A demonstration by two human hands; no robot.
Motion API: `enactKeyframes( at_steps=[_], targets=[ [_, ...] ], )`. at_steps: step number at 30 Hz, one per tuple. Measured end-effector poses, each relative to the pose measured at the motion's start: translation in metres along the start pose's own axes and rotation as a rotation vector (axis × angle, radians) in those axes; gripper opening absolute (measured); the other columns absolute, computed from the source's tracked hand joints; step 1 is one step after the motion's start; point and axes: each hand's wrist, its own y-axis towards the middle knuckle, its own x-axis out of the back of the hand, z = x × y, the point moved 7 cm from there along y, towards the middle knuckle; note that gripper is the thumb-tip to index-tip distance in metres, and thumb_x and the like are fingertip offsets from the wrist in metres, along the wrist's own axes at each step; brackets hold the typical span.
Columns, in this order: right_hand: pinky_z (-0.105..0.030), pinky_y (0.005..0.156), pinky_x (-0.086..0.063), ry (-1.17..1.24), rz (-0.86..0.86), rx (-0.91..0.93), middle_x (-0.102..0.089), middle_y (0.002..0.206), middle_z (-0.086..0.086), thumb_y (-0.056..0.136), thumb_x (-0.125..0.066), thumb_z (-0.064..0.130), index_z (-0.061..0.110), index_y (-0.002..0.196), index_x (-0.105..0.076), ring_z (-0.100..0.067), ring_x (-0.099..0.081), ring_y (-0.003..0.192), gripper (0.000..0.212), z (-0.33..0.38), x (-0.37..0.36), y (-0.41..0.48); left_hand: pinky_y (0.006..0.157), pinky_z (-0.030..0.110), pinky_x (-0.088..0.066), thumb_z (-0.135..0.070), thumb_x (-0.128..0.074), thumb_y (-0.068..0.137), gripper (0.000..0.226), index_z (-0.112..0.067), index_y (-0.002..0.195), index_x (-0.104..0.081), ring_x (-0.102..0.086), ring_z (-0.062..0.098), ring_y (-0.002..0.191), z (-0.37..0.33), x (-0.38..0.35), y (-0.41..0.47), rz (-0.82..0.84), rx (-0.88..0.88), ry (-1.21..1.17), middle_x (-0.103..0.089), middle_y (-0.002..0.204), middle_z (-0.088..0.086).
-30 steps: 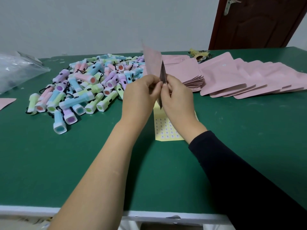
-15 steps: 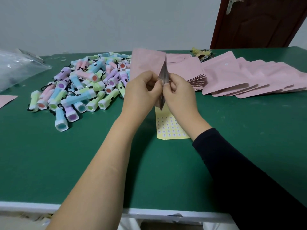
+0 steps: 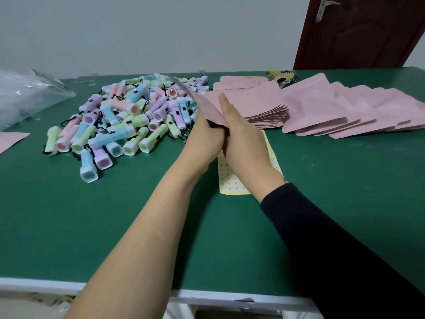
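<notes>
A pink pouch point(image 3: 202, 100) is held up on edge over the green table point(image 3: 92, 226), its mouth toward me. My left hand point(image 3: 204, 137) grips the pouch's lower left edge. My right hand point(image 3: 243, 143) lies against the pouch with one digit straight along its outside; the other fingers are hidden, apparently inside the mouth. Under both wrists lies a yellow sticker sheet point(image 3: 230, 180). A heap of several pastel toy torches point(image 3: 128, 116) sits just left of the hands.
A stack of pink pouches point(image 3: 259, 104) stands behind the hands, with more pouches fanned out point(image 3: 345, 107) to the right. A clear plastic bag point(image 3: 27, 95) and a lone pink pouch point(image 3: 11, 139) lie far left. A yellow scrap point(image 3: 280, 75) lies at the back.
The pouch has tipped from upright to leaning away over the torches. My right hand went from pinching the pouch's top edge to lying straight along it, and both hands dropped lower.
</notes>
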Motion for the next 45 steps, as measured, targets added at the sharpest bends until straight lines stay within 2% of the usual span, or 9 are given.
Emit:
enactKeyframes(
  at_steps=[9, 12, 19, 22, 28, 35, 37, 41, 45],
  targets=[
    [-0.042, 0.103, -0.04, -0.023, -0.047, -0.018, -0.037, 0.154, -0.014, 0.085, -0.037, -0.01, 0.026, 0.151, -0.032, -0.036, -0.047, 0.131, 0.076, -0.002, 0.005, 0.003, 0.052, 0.017, -0.045, -0.002, -0.042, 0.097, 0.036, -0.006, 0.132, -0.047, -0.055, 0.003, 0.063, 0.016, -0.001, 0.001, -0.139, 0.126, -0.156, -0.064, 0.091, 0.012],
    [-0.036, 0.086, -0.044, 0.029, -0.081, -0.023, -0.056, 0.138, -0.013, 0.089, -0.04, -0.004, 0.024, 0.151, -0.033, -0.034, -0.056, 0.116, 0.069, -0.005, 0.005, 0.001, 0.053, 0.018, -0.043, 0.0, -0.042, 0.094, 0.032, 0.001, 0.125, -0.05, -0.054, 0.003, 0.06, 0.011, -0.004, -0.002, -0.127, 0.064, -0.049, -0.062, 0.085, 0.012],
    [-0.039, 0.071, -0.051, -0.095, -0.035, -0.231, -0.069, 0.105, -0.011, 0.085, -0.045, -0.001, 0.015, 0.123, -0.061, -0.037, -0.059, 0.093, 0.044, -0.033, 0.011, 0.003, 0.083, 0.027, -0.054, 0.007, -0.041, 0.087, 0.092, -0.038, 0.156, 0.0, -0.062, 0.017, 0.111, 0.016, 0.007, -0.001, -0.151, 0.112, -0.026, -0.052, 0.143, -0.002],
    [-0.037, 0.072, -0.045, -0.031, -0.085, -0.241, -0.063, 0.117, -0.007, 0.089, -0.051, 0.008, 0.015, 0.131, -0.051, -0.033, -0.059, 0.099, 0.042, -0.027, 0.011, 0.001, 0.088, 0.039, -0.057, 0.012, -0.034, 0.081, 0.081, -0.021, 0.154, -0.024, -0.063, 0.022, 0.109, 0.016, 0.007, -0.001, -0.175, 0.123, -0.1, -0.062, 0.127, 0.002],
    [-0.039, 0.065, -0.045, 0.251, -0.269, -0.041, -0.061, 0.073, 0.001, 0.093, -0.059, 0.025, 0.009, 0.084, -0.059, -0.024, -0.056, 0.069, 0.018, 0.012, 0.019, -0.009, 0.05, 0.013, -0.042, 0.011, -0.046, 0.081, 0.055, 0.015, 0.135, -0.034, -0.053, 0.002, 0.058, 0.015, 0.021, 0.0, -0.259, 0.089, -0.098, -0.057, 0.07, -0.007],
    [-0.027, 0.057, -0.024, 0.461, -0.028, -0.082, -0.04, 0.061, 0.008, 0.1, -0.039, 0.011, 0.019, 0.064, -0.038, -0.01, -0.038, 0.059, 0.037, 0.019, -0.009, -0.011, 0.057, 0.011, -0.041, 0.015, -0.045, 0.084, 0.056, 0.012, 0.138, -0.031, -0.047, 0.002, 0.064, 0.01, 0.027, -0.004, -0.258, 0.034, -0.083, -0.051, 0.1, 0.033],
    [-0.026, 0.058, -0.03, 0.573, 0.045, -0.222, -0.043, 0.064, 0.005, 0.098, -0.038, 0.011, 0.018, 0.065, -0.039, -0.008, -0.04, 0.063, 0.033, 0.009, -0.015, -0.007, 0.057, 0.006, -0.039, 0.008, -0.043, 0.092, 0.047, 0.002, 0.139, -0.038, -0.052, -0.006, 0.062, 0.008, 0.016, -0.008, -0.21, 0.013, -0.067, -0.059, 0.104, 0.025],
    [-0.025, 0.089, -0.041, 0.728, 0.097, -0.381, -0.061, 0.115, -0.004, 0.095, -0.038, 0.007, 0.013, 0.119, -0.06, -0.017, -0.053, 0.108, 0.033, -0.008, -0.015, -0.001, 0.072, -0.009, -0.032, -0.002, -0.033, 0.105, 0.048, -0.021, 0.149, -0.027, -0.05, -0.016, 0.117, 0.002, -0.01, -0.013, -0.074, -0.046, 0.026, -0.058, 0.132, -0.02],
    [-0.015, 0.087, -0.036, 0.788, 0.048, -0.384, -0.056, 0.118, 0.004, 0.096, -0.041, 0.007, 0.023, 0.126, -0.056, -0.013, -0.049, 0.11, 0.037, -0.012, -0.009, -0.001, 0.072, -0.009, -0.032, -0.006, -0.041, 0.103, 0.066, -0.017, 0.158, -0.006, -0.039, -0.038, 0.084, 0.01, -0.019, -0.009, 0.006, 0.009, 0.067, -0.041, 0.14, -0.017]
  ],
)
